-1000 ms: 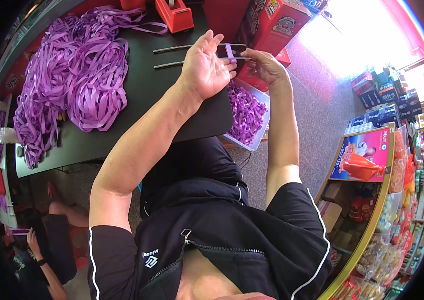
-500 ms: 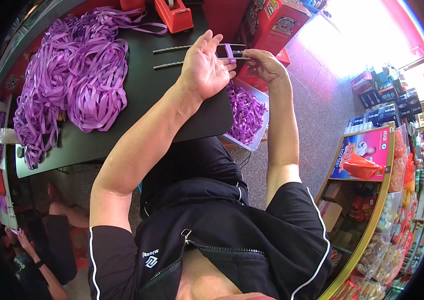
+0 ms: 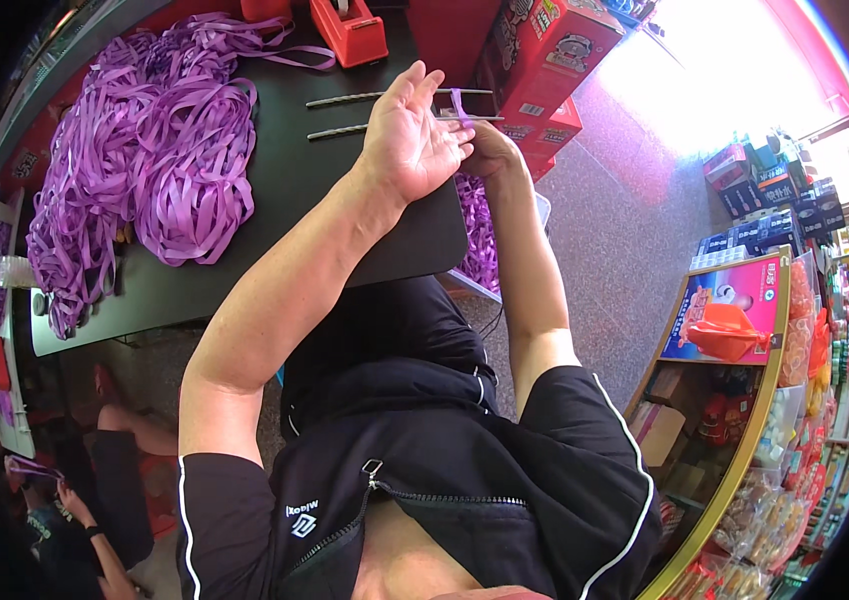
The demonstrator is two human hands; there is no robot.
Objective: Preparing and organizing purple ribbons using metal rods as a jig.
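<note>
Two thin twisted metal rods (image 3: 345,97) lie side by side across the dark table's right end. A purple ribbon (image 3: 458,103) wraps around them near their right ends. My left hand (image 3: 405,140) is over the rods with its palm turned up. Its fingers are spread, and some fingertips are close to the ribbon. Just under those fingertips, my right hand (image 3: 495,150) is closed at the lower end of the ribbon, its fingers partly hidden. Below the table edge a clear plastic bin (image 3: 545,208) holds many short purple ribbon pieces (image 3: 478,235).
A big tangled heap of purple ribbon (image 3: 165,140) covers the table's left part. An orange tape dispenser (image 3: 350,35) stands at the back. Red boxes (image 3: 555,60) are stacked at the right. At lower left another person (image 3: 75,530) handles purple ribbon. A display case (image 3: 715,380) is on the right.
My right hand has moved left and down from the rods' right ends to beneath my left fingertips. The ribbon's loop around the rods looks narrower. My left hand has hardly moved.
</note>
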